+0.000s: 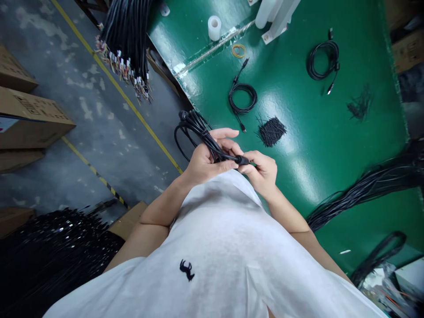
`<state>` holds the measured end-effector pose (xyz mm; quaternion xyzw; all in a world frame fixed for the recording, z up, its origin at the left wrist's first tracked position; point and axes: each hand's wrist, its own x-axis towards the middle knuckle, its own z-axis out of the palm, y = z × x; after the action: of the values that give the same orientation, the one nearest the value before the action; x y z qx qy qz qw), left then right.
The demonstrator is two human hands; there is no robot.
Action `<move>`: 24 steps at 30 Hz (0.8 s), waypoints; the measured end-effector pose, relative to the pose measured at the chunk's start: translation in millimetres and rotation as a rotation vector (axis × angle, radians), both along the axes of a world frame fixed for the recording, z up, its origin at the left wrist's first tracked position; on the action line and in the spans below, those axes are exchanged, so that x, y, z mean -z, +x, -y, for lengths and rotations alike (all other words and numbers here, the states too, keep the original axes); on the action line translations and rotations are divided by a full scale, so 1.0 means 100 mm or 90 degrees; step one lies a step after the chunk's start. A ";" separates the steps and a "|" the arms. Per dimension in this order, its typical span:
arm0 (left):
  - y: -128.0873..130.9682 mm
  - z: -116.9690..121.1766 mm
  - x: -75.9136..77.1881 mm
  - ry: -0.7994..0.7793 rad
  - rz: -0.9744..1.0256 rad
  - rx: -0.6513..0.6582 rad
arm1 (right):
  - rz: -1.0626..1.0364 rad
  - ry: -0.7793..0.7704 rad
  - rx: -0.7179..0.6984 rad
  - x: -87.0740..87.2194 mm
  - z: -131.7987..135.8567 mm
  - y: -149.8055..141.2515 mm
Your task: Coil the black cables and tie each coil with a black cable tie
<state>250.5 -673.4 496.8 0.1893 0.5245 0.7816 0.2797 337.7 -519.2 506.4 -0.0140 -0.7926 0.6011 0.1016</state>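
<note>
Cable coil (202, 130) in two bare hands beside a green tabletop

Glossy green tabletop (298, 110) fills much of the right side, catching bright patches of light. A taped seam (217, 49) crosses its upper part. Beyond its left edge lies a worn grey floor (99, 97) with yellow lines (122, 93), one partly striped black. Cardboard boxes (31, 117) are stacked at the far left; a dark mass of cables (62, 251) lies below them.

On the tabletop, a small looped cable (243, 98) lies near a pile of short black pieces (272, 131), with yellow bands (239, 51) and a white roll (214, 28) above. Another looped cable (323, 60) is farther right, and long black cables (367, 185) run in from the right edge. A hanging bundle with bare coloured ends (127, 48) juts in at upper left.

The coil is at the tabletop's near left edge, above the white shirt (225, 238), which hides what is beneath. The left hand (207, 159) curls around the coil, fingers partly spread, thumb against its strands. The right hand (261, 171) pinches beside the black plug-like end (241, 160). Fingers cover part of both.
</note>
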 end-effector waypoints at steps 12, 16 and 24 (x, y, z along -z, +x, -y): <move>-0.04 -0.04 -0.08 -0.072 0.013 -0.010 | 0.298 -0.680 -0.135 0.09 0.07 -0.10; -0.04 -0.04 -0.08 -0.091 0.000 -0.004 | 0.318 -0.721 -0.178 0.10 0.06 -0.10; -0.04 -0.10 -0.02 -0.049 0.033 -0.014 | 0.257 -0.560 -0.050 0.14 0.05 -0.07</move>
<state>246.9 -663.6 498.7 0.1521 0.5490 0.7683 0.2919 330.2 -524.5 492.2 -0.1422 -0.4669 0.8678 -0.0929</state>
